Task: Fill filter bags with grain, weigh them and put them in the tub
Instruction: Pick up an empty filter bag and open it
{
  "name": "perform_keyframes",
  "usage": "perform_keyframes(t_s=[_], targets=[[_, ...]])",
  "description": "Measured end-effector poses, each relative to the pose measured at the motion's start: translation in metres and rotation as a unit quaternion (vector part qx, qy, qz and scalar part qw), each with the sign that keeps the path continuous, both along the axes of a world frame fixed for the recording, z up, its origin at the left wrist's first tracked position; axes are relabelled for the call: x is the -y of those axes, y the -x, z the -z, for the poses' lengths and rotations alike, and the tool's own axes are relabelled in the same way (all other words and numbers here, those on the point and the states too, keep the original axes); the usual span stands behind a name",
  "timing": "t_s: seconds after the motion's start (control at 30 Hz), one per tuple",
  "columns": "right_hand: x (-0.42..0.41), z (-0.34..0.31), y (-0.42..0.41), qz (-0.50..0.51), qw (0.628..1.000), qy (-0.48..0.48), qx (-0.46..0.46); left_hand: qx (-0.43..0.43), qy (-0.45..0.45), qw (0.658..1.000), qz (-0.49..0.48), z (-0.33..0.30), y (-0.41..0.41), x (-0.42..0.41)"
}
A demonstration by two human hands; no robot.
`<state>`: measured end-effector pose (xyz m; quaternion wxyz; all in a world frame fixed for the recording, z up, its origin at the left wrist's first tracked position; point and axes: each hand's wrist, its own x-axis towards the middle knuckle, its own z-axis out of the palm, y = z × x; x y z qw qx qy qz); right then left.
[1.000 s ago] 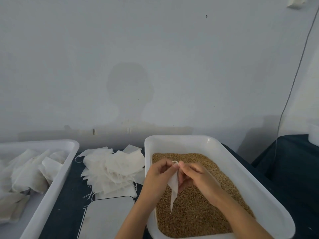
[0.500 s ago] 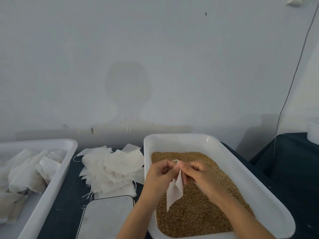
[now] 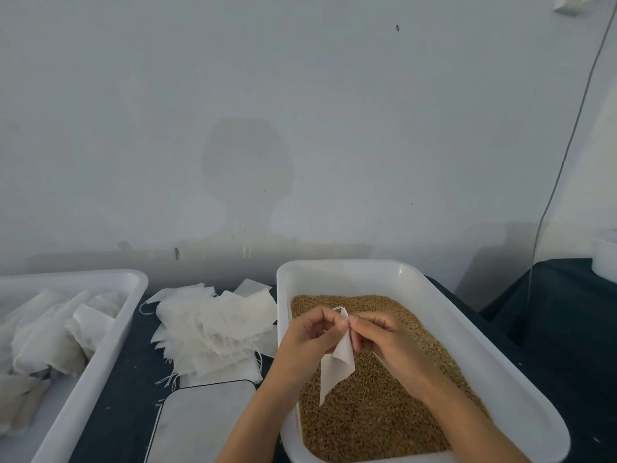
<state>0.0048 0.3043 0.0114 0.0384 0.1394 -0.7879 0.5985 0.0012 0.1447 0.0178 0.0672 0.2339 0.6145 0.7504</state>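
At far left sits my white plastic tub (image 3: 100, 349) of what look like filled bags, then the loose stack of flat white filter bags (image 3: 213, 332) and the grey scale plate (image 3: 203, 426). My left hand (image 3: 307, 342) and right hand (image 3: 384, 339) both pinch the mouth of one empty white filter bag (image 3: 337, 362), hanging over the brown grain (image 3: 374, 409) in its white tray (image 3: 494, 372). I'm opening it; scooping needs the mouth spread wide.

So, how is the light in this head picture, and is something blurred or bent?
Head view: light is dim and soft, without glare; a faint shadow of a head and shoulders lies on the wall. The left tub and its filled bags look soft near the edge. The cable at right curves, perhaps from the wide lens. Both hands and the filter bag are fairly sharp.
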Motion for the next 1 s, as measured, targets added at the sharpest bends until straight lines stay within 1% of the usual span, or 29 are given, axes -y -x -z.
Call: perform_keyframes(t_s=[0.13,0.37,0.5,0.6,0.67,0.73,0.87,1.0], targets=[[-0.0005,0.0008,0.0008,-0.002,1.0,0.009,0.001,-0.016,0.019,1.0,-0.019,-0.0006,-0.0007,-0.0019],[0.0003,0.0032,0.0026,0.018,0.999,-0.047,-0.008,-0.035,0.037,0.998,-0.03,-0.0027,-0.0027,-0.0014],[0.0014,0.0019,0.0023,0.014,0.999,-0.039,-0.009,-0.034,0.045,0.998,-0.025,-0.003,-0.003,-0.0014],[0.0013,0.0022,0.0004,0.0,1.0,-0.024,-0.006,-0.036,0.064,0.996,-0.047,-0.0016,-0.0023,-0.0026],[0.0012,0.0026,0.0006,-0.011,1.0,-0.021,0.001,-0.018,0.051,0.998,-0.044,-0.002,-0.0023,-0.0026],[0.0012,0.003,0.0018,-0.014,0.999,-0.04,-0.003,0.007,0.03,0.999,-0.027,-0.0032,-0.0027,-0.0014],[0.0003,0.004,0.0027,0.009,0.995,-0.098,-0.026,0.017,0.013,1.0,-0.012,-0.0024,-0.0013,-0.0001],[0.0011,0.0007,0.0004,0.027,0.99,-0.133,-0.029,0.008,0.036,0.999,-0.022,0.0004,0.0013,0.0007]])
